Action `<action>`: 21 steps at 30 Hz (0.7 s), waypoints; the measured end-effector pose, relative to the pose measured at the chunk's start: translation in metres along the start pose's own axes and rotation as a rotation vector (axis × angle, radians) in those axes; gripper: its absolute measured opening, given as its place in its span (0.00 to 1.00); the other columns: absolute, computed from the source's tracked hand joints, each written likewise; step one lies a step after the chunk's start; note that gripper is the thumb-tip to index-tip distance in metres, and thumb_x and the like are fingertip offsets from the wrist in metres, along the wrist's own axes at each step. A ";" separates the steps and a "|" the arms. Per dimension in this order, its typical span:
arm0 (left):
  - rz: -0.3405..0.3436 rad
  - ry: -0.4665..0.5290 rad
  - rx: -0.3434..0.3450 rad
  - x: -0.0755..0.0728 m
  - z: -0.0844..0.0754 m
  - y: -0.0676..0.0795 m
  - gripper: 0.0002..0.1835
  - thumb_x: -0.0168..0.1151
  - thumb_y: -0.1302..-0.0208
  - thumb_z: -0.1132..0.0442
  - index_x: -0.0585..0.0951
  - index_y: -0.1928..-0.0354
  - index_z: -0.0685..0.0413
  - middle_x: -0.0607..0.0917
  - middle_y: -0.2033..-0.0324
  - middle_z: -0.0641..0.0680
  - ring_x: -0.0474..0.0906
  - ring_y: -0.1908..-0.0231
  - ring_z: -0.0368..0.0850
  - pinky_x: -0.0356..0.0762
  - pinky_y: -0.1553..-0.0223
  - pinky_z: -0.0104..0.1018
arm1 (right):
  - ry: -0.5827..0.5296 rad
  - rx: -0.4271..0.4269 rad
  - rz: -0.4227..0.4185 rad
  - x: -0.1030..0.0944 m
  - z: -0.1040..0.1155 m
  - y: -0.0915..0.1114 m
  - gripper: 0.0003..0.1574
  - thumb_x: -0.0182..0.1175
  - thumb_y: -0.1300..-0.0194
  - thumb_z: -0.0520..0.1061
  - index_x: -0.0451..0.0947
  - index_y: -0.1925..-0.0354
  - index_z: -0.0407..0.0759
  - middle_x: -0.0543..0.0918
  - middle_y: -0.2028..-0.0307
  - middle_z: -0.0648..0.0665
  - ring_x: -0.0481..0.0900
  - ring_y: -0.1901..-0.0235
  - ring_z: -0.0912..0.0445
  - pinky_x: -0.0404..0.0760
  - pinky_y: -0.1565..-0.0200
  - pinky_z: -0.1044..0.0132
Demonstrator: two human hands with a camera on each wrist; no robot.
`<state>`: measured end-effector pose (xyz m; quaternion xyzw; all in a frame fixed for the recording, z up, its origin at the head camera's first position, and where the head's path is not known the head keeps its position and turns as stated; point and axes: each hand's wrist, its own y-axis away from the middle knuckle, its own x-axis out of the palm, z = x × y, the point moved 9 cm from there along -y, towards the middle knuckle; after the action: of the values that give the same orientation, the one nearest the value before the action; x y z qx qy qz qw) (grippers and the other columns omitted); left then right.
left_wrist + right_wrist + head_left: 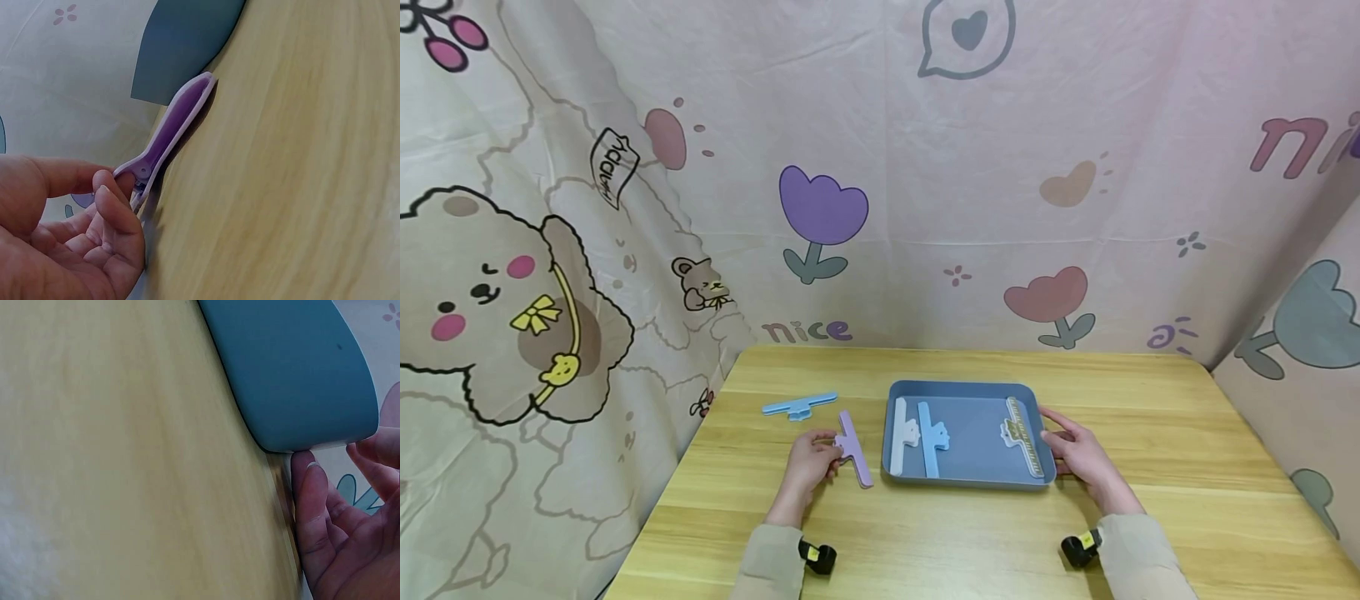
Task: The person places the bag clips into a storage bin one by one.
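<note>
My left hand (811, 460) pinches the tab of a purple bag clip (855, 450) left of the tray. In the left wrist view the clip (178, 119) lies side-on, its long jaw close over the wood. My right hand (1081, 454) holds the blue-grey tray (977, 483) at its right end. The right wrist view shows fingertips (314, 481) right at the tray's wall. Inside the tray lie a white clip (898, 442) and a light blue clip (928, 442) at left, and a clear, gold-patterned clip (1024, 437) at right.
Another light blue clip (800, 405) lies on the wooden table (940, 542), beyond my left hand. A printed curtain (917, 208) hangs along the table's back and sides. Each sleeve carries a small black wrist camera (817, 557).
</note>
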<state>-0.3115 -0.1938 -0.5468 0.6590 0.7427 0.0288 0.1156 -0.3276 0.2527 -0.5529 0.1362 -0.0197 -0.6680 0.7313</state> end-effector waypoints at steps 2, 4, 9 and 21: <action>-0.003 -0.002 -0.003 -0.001 0.000 0.000 0.21 0.59 0.39 0.77 0.72 0.43 0.76 0.82 0.69 0.66 0.74 0.80 0.41 0.72 0.81 0.29 | -0.002 -0.001 -0.002 0.000 0.000 0.000 0.36 0.52 0.25 0.41 0.54 0.24 0.44 0.79 0.50 0.30 0.84 0.63 0.49 0.84 0.66 0.55; -0.009 -0.003 -0.006 -0.002 0.001 -0.001 0.21 0.58 0.39 0.77 0.72 0.44 0.75 0.82 0.69 0.65 0.74 0.80 0.41 0.72 0.81 0.29 | -0.006 0.003 -0.007 -0.001 -0.001 -0.001 0.35 0.52 0.26 0.41 0.55 0.25 0.45 0.79 0.50 0.30 0.84 0.63 0.49 0.84 0.66 0.55; -0.034 0.010 -0.005 -0.004 0.001 -0.001 0.18 0.57 0.39 0.78 0.74 0.46 0.76 0.83 0.67 0.66 0.74 0.78 0.42 0.72 0.80 0.29 | -0.001 0.006 -0.006 -0.001 -0.002 -0.001 0.35 0.51 0.26 0.40 0.56 0.25 0.45 0.78 0.50 0.30 0.84 0.63 0.49 0.84 0.65 0.54; -0.073 0.036 -0.003 -0.010 -0.005 0.002 0.16 0.57 0.37 0.76 0.74 0.47 0.75 0.83 0.69 0.63 0.74 0.77 0.41 0.72 0.80 0.29 | 0.007 0.001 -0.005 -0.001 -0.001 -0.001 0.35 0.51 0.25 0.41 0.55 0.24 0.46 0.77 0.49 0.30 0.84 0.62 0.49 0.84 0.65 0.54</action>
<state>-0.3093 -0.2026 -0.5406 0.6306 0.7682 0.0377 0.1040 -0.3283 0.2537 -0.5540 0.1391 -0.0172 -0.6693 0.7296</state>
